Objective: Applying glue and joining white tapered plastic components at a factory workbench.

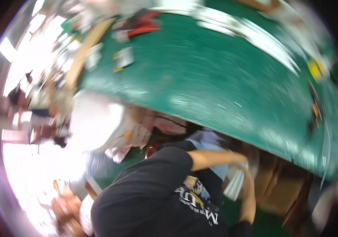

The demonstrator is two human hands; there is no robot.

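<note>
Both hands are close together in front of my body, below the near edge of the green table [200, 75]. Between them hangs a white bundle of long, flat strips [234, 185], tilted, its exact kind lost in motion blur. My left hand [238, 158] reaches across from the left and closes on the bundle's upper end. Against its right side my right hand [247, 173] is also closed on it. Single fingers cannot be made out. Pale blue material [216, 162] lies behind the left forearm.
White long pieces [252, 35] lie along the table's far side. A red item [145, 23] and a small white-and-yellow packet [124, 58] are at the far left. Brown cardboard boxes [279, 189] stand under the table at right; a large white sack [98, 118] stands at left.
</note>
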